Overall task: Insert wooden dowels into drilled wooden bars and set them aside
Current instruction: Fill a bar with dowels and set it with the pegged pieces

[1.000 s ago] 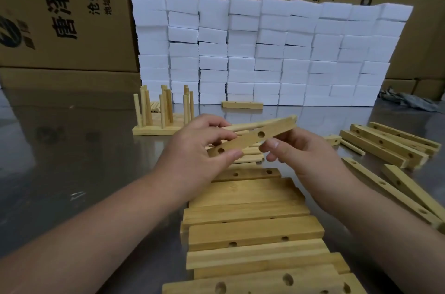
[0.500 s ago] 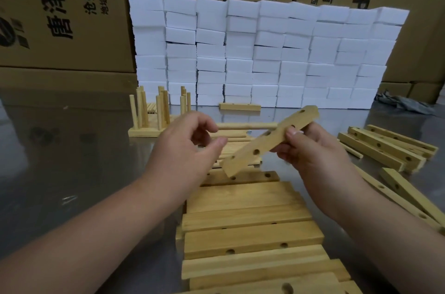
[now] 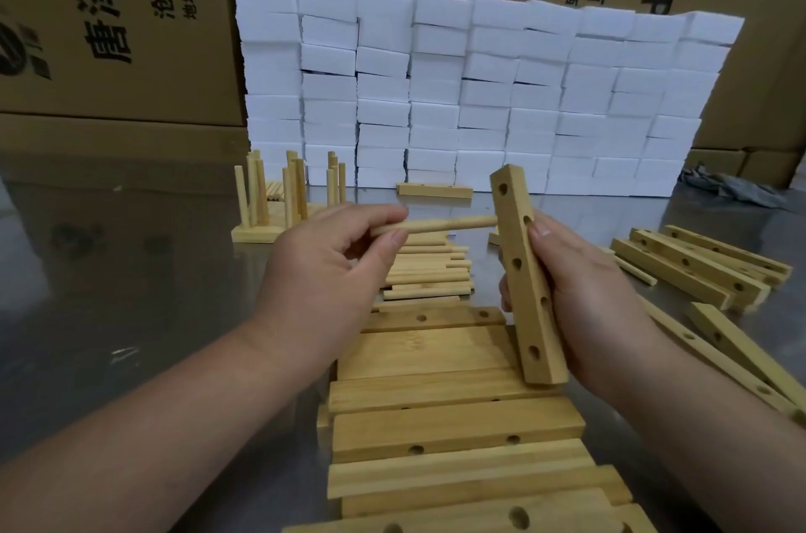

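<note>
My right hand (image 3: 580, 297) grips a drilled wooden bar (image 3: 525, 270), held almost upright with its row of holes facing left. My left hand (image 3: 322, 270) pinches a wooden dowel (image 3: 445, 224) that lies level, its tip touching the bar's left face near the upper holes. Loose dowels (image 3: 427, 275) lie in a heap under my hands. Several drilled bars (image 3: 453, 423) lie side by side in front of me. Bars with dowels standing in them (image 3: 279, 205) sit at the back left.
More drilled bars (image 3: 693, 266) lie at the right on the shiny metal table (image 3: 109, 292). A single bar (image 3: 434, 190) rests before a wall of stacked white blocks (image 3: 479, 96). Cardboard boxes (image 3: 109, 8) stand behind. A grey rag (image 3: 732, 187) lies far right.
My right hand has tipped the bar from a slant to nearly upright. My left hand has let go of the bar and now holds the dowel level against it.
</note>
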### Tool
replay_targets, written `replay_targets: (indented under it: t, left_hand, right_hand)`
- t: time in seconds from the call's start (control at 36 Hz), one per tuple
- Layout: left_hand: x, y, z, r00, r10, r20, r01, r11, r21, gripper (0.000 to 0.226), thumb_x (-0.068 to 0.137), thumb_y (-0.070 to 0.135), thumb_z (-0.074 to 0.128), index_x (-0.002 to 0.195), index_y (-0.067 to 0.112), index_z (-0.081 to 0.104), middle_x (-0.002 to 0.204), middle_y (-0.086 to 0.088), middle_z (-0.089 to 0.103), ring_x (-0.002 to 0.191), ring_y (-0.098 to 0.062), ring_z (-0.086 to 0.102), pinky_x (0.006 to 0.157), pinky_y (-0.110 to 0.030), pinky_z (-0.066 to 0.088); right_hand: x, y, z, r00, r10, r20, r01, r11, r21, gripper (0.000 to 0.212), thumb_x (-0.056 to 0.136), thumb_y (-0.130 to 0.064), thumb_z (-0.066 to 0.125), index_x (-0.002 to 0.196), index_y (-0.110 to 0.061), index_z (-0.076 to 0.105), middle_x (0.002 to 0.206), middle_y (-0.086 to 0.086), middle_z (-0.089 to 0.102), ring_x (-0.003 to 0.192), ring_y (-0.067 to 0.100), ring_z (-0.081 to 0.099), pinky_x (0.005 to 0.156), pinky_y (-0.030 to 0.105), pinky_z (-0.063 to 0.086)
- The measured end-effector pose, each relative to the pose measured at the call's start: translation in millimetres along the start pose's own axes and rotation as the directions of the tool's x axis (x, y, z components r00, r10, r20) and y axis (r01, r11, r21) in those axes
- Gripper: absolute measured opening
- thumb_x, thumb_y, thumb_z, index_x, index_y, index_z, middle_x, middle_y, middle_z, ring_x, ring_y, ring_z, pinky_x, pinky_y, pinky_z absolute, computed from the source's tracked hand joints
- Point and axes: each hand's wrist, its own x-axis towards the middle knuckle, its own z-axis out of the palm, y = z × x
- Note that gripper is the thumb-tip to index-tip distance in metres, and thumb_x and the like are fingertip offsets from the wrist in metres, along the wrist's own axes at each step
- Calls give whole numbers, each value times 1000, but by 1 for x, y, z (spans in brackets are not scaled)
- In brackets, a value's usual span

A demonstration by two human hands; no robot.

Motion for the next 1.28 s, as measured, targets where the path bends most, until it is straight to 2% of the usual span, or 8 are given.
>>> replay_targets:
  t: [0.06,0.22,0.33,0.5,0.75,1.06,1.17,1.28]
  left_hand:
    - [0,0,0,1000,1,-28,-1,1000,10,31,84,16,62,94,45,55,86,26,57,87,15,54,73,0,40]
    - [1,-1,-2,997,14,-73,-14,1000,7,31,85,19,61,91,48,55,85,28,58,85,12,57,74,-4,44]
    - [2,-3,-3,996,-6,-92,3,1000,-26,29,85,20,60,90,48,56,74,29,61,78,8,58,68,-5,44]
    - [1,-5,-2,999,35,-34,-34,999,27,29,84,14,63,92,41,59,78,19,60,81,4,58,68,-4,43]
    - [3,-10,-4,995,92,47,-101,966,240,21,87,18,59,105,17,68,83,20,58,85,-3,56,73,-4,40]
    - [7,-9,-9,976,145,159,-190,929,317,31,90,23,45,109,10,66,80,10,54,74,-5,53,61,-16,40]
    - [6,-9,-6,982,101,161,-146,942,303,34,90,30,41,105,14,67,83,11,58,82,-3,54,66,-11,37]
    - [6,-11,-3,988,4,154,-41,970,239,25,92,36,39,91,28,63,72,15,54,75,2,52,59,-9,35]
  right_hand:
    - [-1,-1,0,1000,15,11,-15,1000,-27,32,98,-35,39,120,-30,62,70,-20,64,64,-5,59,69,24,40]
    - [-4,-6,1,1000,-6,-1,6,1000,16,28,95,-29,44,109,-43,64,72,-13,70,59,-3,62,52,13,46]
    - [-6,-9,2,1000,-17,-7,17,1000,-11,30,95,-26,44,113,-45,61,72,-6,71,58,-1,62,52,14,47]
    - [-7,-12,1,1000,0,-18,0,1000,13,30,94,-25,46,111,-44,62,75,-10,71,58,-2,62,51,13,46]
    - [-10,-16,1,1000,12,24,-11,999,-33,38,92,-16,46,113,-45,60,73,-4,70,61,0,62,61,22,45]
    - [-14,-22,5,996,-24,81,35,990,-135,41,92,-14,47,105,-51,59,73,-3,68,59,1,53,70,24,42]
    - [-16,-23,6,997,-4,75,15,990,-139,42,89,-13,50,79,-49,69,68,-5,68,62,-8,56,79,25,39]
    - [-16,-23,8,997,-19,73,27,993,-116,35,90,-12,50,95,-44,63,63,-3,64,59,9,48,57,12,43]
